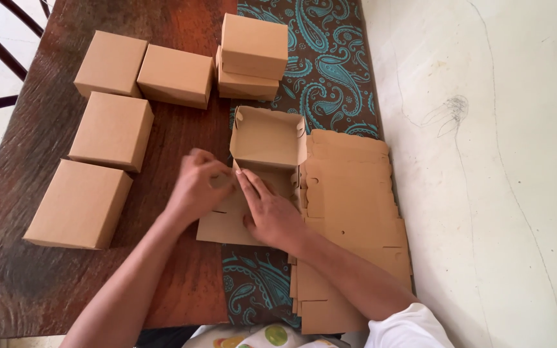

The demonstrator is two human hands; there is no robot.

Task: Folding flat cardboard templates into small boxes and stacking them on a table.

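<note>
Four closed cardboard boxes (112, 129) sit on the wooden table (46, 283) at left; two more stacked boxes (251, 57) stand further back. The left hand (198, 187), fingers curled together, pinches a side flap of the half-folded box (267, 138) at centre, on the paisley runner (330, 71). The right hand (271, 212), fingers together and extended, presses flat on its panel. Flat box blanks (356, 212) lie stacked just right.
</note>
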